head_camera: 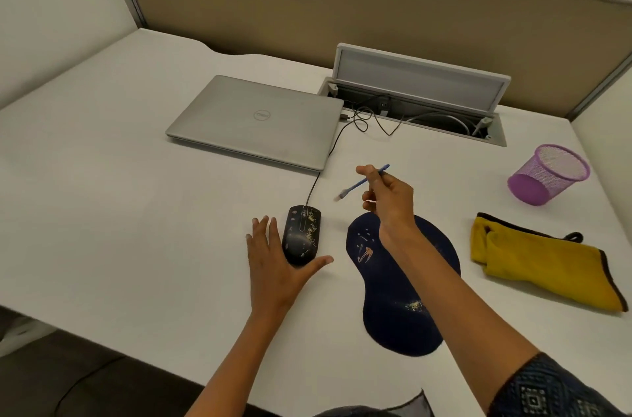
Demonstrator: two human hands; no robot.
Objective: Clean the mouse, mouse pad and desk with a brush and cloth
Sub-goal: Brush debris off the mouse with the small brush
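Mouse: the black mouse (301,234) lies on the white surface (119,194), speckled with pale crumbs on its top; its long axis runs roughly 12 to 6 o'clock, with the cable (319,173) leaving its front toward 1 o'clock.
Left hand: the left hand (273,262) lies spread and flat around the mouse's rear, fingers at its 9 o'clock side and thumb curving under its 6 o'clock end; the grip is wide and holds nothing, and whether it touches the mouse is hard to tell.
Right hand: the right hand (390,197) pinches a thin blue brush (362,182), the grip narrow on the handle, bristle tip pointing down toward 8 o'clock.
Key relation: the mouse lies at about 8 o'clock from the brush tip, near but apart; the left hand is the nearer one, so it looks set to steady the mouse while the brush comes down along its length.
Mouse pad: the dark blue mouse pad (393,307) lies at 4 o'clock from the mouse, partly under the right forearm, with crumbs near its lower end.
Cloth: the yellow cloth (540,266) lies folded at 3 o'clock, well apart and untouched.
Surface: a closed silver laptop (256,119) at 12 o'clock, an open cable hatch (420,98) behind it, a purple mesh cup (547,173) tipped on its side at 2 o'clock.
Room: a tan partition (307,6) backs the surface.
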